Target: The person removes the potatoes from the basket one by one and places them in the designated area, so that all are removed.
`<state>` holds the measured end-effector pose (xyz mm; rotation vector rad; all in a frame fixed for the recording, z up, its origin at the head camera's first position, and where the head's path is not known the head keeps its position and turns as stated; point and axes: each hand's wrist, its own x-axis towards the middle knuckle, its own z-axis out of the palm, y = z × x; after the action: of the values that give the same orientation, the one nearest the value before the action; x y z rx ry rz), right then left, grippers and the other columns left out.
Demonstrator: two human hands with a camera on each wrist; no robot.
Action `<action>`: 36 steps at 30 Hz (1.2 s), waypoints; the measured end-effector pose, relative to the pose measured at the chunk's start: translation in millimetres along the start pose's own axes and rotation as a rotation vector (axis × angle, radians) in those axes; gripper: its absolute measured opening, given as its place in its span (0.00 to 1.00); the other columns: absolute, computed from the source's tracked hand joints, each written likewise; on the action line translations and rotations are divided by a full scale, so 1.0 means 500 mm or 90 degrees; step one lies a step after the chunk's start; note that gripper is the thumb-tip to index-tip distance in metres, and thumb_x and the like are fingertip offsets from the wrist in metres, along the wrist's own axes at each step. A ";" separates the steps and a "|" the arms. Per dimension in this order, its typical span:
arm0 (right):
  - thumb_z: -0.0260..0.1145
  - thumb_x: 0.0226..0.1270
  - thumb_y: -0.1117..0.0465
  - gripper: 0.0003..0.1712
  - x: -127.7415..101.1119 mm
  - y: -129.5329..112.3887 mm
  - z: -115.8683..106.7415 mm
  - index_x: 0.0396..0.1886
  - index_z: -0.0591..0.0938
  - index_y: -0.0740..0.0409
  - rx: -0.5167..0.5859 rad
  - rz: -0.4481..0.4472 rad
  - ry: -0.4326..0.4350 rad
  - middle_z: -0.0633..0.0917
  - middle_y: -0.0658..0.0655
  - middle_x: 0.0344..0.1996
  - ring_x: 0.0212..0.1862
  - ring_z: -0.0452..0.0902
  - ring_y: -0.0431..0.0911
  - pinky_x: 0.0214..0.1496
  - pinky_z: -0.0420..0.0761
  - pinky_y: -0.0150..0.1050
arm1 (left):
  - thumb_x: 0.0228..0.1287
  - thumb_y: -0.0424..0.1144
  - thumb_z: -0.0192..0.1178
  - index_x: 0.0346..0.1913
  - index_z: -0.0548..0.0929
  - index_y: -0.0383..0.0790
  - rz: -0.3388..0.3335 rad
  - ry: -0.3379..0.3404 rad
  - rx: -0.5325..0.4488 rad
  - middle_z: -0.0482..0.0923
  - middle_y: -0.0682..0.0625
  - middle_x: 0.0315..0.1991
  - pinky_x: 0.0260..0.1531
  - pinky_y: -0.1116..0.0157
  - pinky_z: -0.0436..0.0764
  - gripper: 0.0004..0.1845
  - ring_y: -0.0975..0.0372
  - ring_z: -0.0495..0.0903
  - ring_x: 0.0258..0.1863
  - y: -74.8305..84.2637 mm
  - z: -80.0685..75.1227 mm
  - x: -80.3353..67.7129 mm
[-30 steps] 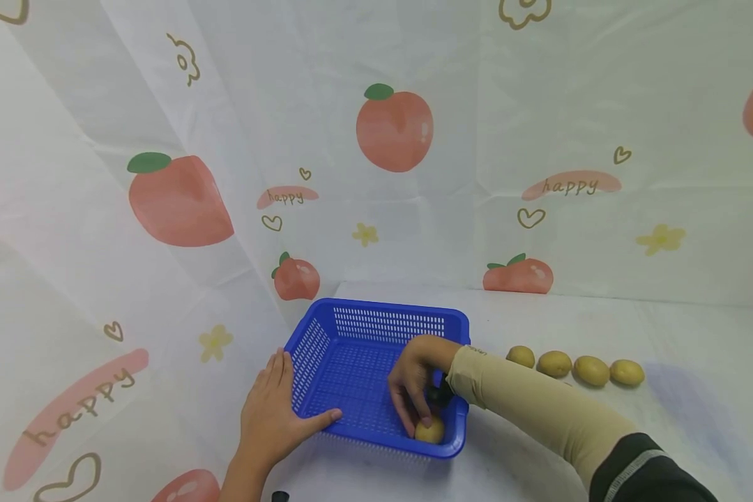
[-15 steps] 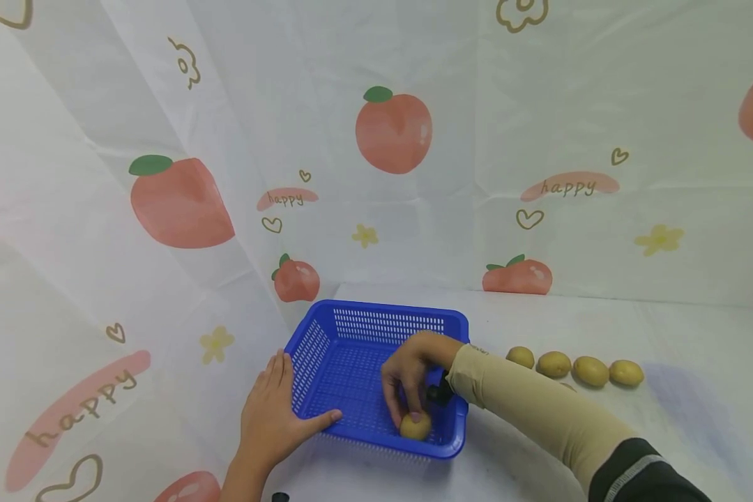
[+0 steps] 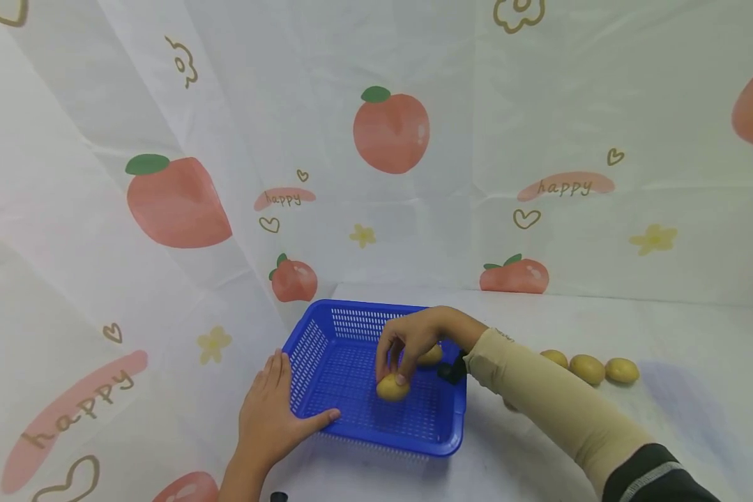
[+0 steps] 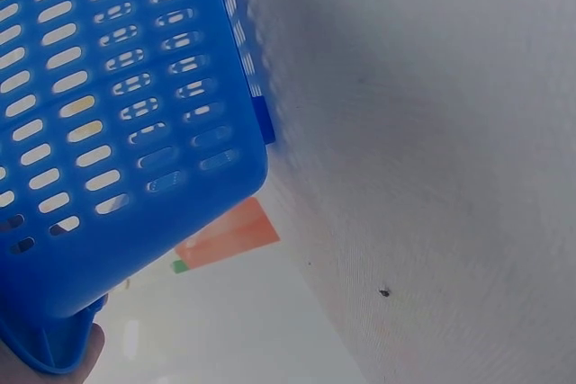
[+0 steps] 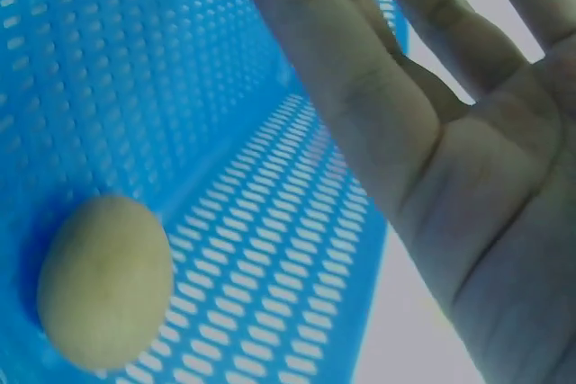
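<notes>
In the head view a blue perforated basket (image 3: 414,440) stands on the white tabletop. My right hand (image 3: 411,341) reaches over its right side and pinches a yellow potato (image 3: 392,388) low inside it. Partly behind that hand, a second potato (image 3: 431,355) lies in the basket toward the right. The right wrist view has a potato (image 5: 103,281) on the basket's surface and my palm (image 5: 486,195), with the fingertips out of frame. At the basket's left front corner my left hand (image 3: 276,411) rests with straight fingers along the side and the thumb over the front rim.
To the right of the basket a row of potatoes (image 3: 587,369) lies on the table, partly hidden by my right sleeve (image 3: 546,401). A printed white sheet (image 3: 452,209) hangs behind and at the left. A small black object (image 3: 279,496) shows at the bottom edge.
My right hand has moved the pinched potato from the basket's front right corner leftward and farther back. The second potato in the basket has come into view. My left hand stays in place.
</notes>
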<state>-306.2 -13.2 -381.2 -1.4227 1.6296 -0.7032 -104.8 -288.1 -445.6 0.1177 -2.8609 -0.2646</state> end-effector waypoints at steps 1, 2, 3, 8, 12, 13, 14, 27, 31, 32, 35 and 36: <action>0.80 0.61 0.70 0.17 -0.008 0.000 -0.003 0.50 0.93 0.56 0.001 -0.015 0.020 0.93 0.48 0.48 0.49 0.88 0.45 0.58 0.89 0.45 | 0.45 0.88 0.62 0.83 0.53 0.24 0.000 0.000 -0.001 0.50 0.30 0.85 0.83 0.39 0.57 0.80 0.38 0.52 0.85 0.000 0.000 0.000; 0.80 0.61 0.70 0.17 -0.015 0.001 -0.006 0.50 0.92 0.57 0.002 -0.028 0.039 0.93 0.49 0.49 0.50 0.88 0.45 0.60 0.89 0.46 | 0.45 0.88 0.62 0.82 0.53 0.24 0.002 0.002 0.000 0.50 0.30 0.85 0.83 0.39 0.57 0.80 0.38 0.52 0.85 0.000 0.000 0.000; 0.79 0.61 0.70 0.17 -0.024 0.000 -0.008 0.50 0.92 0.57 0.006 -0.039 0.058 0.93 0.50 0.49 0.50 0.88 0.46 0.61 0.88 0.48 | 0.44 0.88 0.62 0.82 0.53 0.24 0.002 0.002 -0.001 0.51 0.30 0.84 0.83 0.39 0.57 0.80 0.38 0.52 0.85 0.000 0.000 0.000; 0.78 0.64 0.69 0.17 -0.075 -0.005 -0.017 0.53 0.91 0.58 0.001 -0.095 0.136 0.92 0.54 0.51 0.57 0.88 0.48 0.68 0.85 0.51 | 0.44 0.88 0.62 0.83 0.52 0.23 -0.001 -0.005 -0.004 0.50 0.30 0.85 0.83 0.39 0.56 0.80 0.37 0.52 0.85 0.000 -0.001 0.001; 0.76 0.68 0.67 0.17 -0.125 -0.004 -0.021 0.55 0.90 0.57 -0.009 -0.128 0.186 0.91 0.55 0.52 0.59 0.87 0.50 0.68 0.85 0.50 | 0.45 0.88 0.61 0.83 0.51 0.24 -0.005 -0.009 -0.004 0.49 0.30 0.85 0.83 0.39 0.56 0.81 0.37 0.52 0.85 0.000 0.000 0.001; 0.75 0.69 0.66 0.16 -0.140 -0.002 -0.021 0.56 0.90 0.57 -0.009 -0.134 0.201 0.91 0.56 0.52 0.59 0.87 0.50 0.66 0.86 0.50 | 0.44 0.88 0.62 0.83 0.51 0.24 -0.005 -0.008 -0.005 0.49 0.30 0.85 0.83 0.39 0.56 0.81 0.37 0.52 0.85 0.000 0.000 0.002; 0.75 0.69 0.66 0.16 -0.156 0.000 -0.021 0.56 0.90 0.57 -0.009 -0.140 0.218 0.91 0.56 0.52 0.58 0.87 0.50 0.64 0.87 0.50 | 0.45 0.88 0.61 0.83 0.51 0.24 -0.004 -0.007 -0.005 0.49 0.30 0.85 0.83 0.39 0.56 0.81 0.37 0.52 0.85 0.000 0.000 0.002; 0.74 0.68 0.72 0.18 -0.371 0.039 0.015 0.57 0.88 0.60 -0.017 -0.126 0.480 0.88 0.57 0.51 0.58 0.86 0.46 0.52 0.92 0.48 | 0.45 0.88 0.61 0.83 0.52 0.23 0.002 -0.005 0.006 0.49 0.30 0.85 0.82 0.38 0.57 0.80 0.37 0.53 0.84 -0.001 0.001 0.001; 0.73 0.67 0.74 0.18 -0.425 0.050 0.041 0.56 0.87 0.63 -0.028 -0.100 0.538 0.90 0.51 0.51 0.56 0.86 0.40 0.52 0.92 0.41 | 0.45 0.89 0.61 0.82 0.52 0.23 0.003 -0.004 0.007 0.49 0.29 0.85 0.82 0.38 0.57 0.81 0.37 0.53 0.84 0.000 0.000 0.003; 0.74 0.66 0.74 0.19 -0.437 0.053 0.048 0.56 0.87 0.64 -0.030 -0.095 0.552 0.91 0.50 0.50 0.55 0.87 0.38 0.51 0.92 0.39 | 0.45 0.89 0.60 0.82 0.52 0.23 0.004 -0.004 0.007 0.49 0.29 0.85 0.82 0.38 0.57 0.81 0.37 0.53 0.84 0.000 0.000 0.003; 0.73 0.65 0.75 0.19 -0.472 0.062 0.072 0.56 0.87 0.64 -0.036 -0.085 0.578 0.91 0.48 0.51 0.53 0.87 0.37 0.51 0.91 0.35 | 0.45 0.88 0.61 0.82 0.52 0.23 0.005 -0.003 0.007 0.49 0.29 0.85 0.82 0.38 0.57 0.81 0.36 0.53 0.84 0.001 -0.001 0.003; 0.73 0.65 0.76 0.19 -0.482 0.065 0.080 0.56 0.87 0.64 -0.040 -0.083 0.583 0.90 0.49 0.51 0.52 0.87 0.37 0.50 0.91 0.35 | 0.45 0.88 0.61 0.82 0.52 0.23 0.005 -0.004 0.007 0.49 0.29 0.85 0.82 0.38 0.57 0.80 0.36 0.53 0.84 0.002 -0.001 0.003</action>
<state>-287.4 232.6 -373.1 -1.3300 2.2479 -1.5439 -106.1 -287.5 -444.6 0.1074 -2.8691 -0.2474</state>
